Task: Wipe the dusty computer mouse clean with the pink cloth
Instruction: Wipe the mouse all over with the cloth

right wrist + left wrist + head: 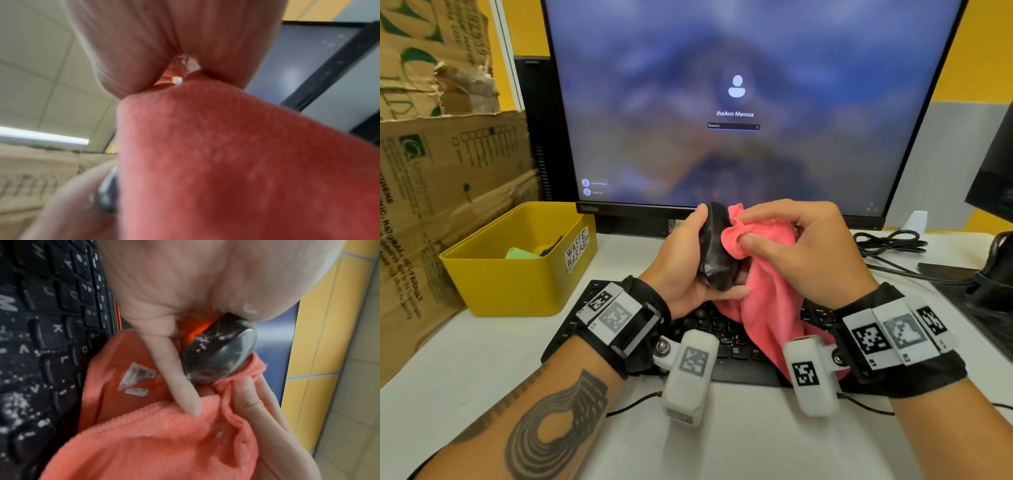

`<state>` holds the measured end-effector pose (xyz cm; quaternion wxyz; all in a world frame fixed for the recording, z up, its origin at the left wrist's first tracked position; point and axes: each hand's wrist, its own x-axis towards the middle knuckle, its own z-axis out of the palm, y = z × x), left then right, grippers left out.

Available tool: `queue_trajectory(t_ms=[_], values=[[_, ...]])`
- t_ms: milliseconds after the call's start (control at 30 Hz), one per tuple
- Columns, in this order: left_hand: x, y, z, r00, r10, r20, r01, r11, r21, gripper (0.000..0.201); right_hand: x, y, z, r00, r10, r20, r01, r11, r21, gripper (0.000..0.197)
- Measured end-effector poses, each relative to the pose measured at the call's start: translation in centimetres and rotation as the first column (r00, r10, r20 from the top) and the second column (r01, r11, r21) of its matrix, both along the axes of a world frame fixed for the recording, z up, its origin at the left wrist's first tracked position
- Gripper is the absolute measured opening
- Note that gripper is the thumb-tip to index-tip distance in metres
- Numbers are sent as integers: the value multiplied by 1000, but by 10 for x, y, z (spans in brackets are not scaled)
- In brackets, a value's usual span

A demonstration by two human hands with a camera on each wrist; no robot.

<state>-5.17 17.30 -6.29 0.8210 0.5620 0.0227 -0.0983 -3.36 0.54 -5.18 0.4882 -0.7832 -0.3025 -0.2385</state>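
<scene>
While my left hand [688, 270] grips the dusty mouse [717, 250] and my right hand [801, 246] pinches the pink cloth [767, 291], I fear loosened dust falls onto the keyboard [709, 329].

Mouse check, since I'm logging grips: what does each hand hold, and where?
The left hand grips the mouse by its sides. The right hand pinches the pink cloth at its bunched upper end.

Bare desk [739, 445] lies open at six o'clock; keyboard [722, 342] beneath, monitor [739, 102] at twelve, yellow waste basket [517, 274] at nine.
</scene>
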Motion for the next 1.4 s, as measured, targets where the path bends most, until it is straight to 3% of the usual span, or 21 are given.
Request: queue_trajectory(t_ms=[133, 200, 267, 333, 533, 667, 1000, 1267, 1400], values=[[2, 2, 0, 1000, 15, -9, -15, 998, -66, 49, -7, 1, 6, 984, 180, -12, -178, 979, 98, 26], [3, 2, -1, 1000, -9, 0, 9, 992, -128, 50, -14, 9, 3, 968, 253, -5, -253, 968, -5, 29], [2, 0, 0, 999, -49, -1, 48, 977, -207, 58, -17, 19, -4, 975, 224, 4, -219, 959, -179, 29], [3, -3, 0, 998, -59, 0, 58, 969, -241, 60, -15, 21, -8, 987, 163, 13, -155, 958, -241, 27], [4, 2, 0, 1000, 29, -4, -29, 989, -147, 57, -7, 11, -5, 996, 90, -22, -91, 994, -62, 30], [3, 3, 1, 1000, -14, 4, 14, 995, -95, 58, -3, 4, -1, 998, 45, -51, -43, 998, 45, 21], [9, 10, -1, 995, 48, 84, -50, 998, 25, 55, 3, -16, 11, 994, 85, -73, -57, 945, 322, 15], [5, 8, -2, 981, 84, 176, -86, 996, 4, 23, 1, -16, 13, 992, 112, -61, -85, 937, 339, 18], [4, 8, -2, 981, 75, 178, -71, 997, -28, 20, 2, -17, 12, 993, 99, -64, -74, 948, 308, 20]])
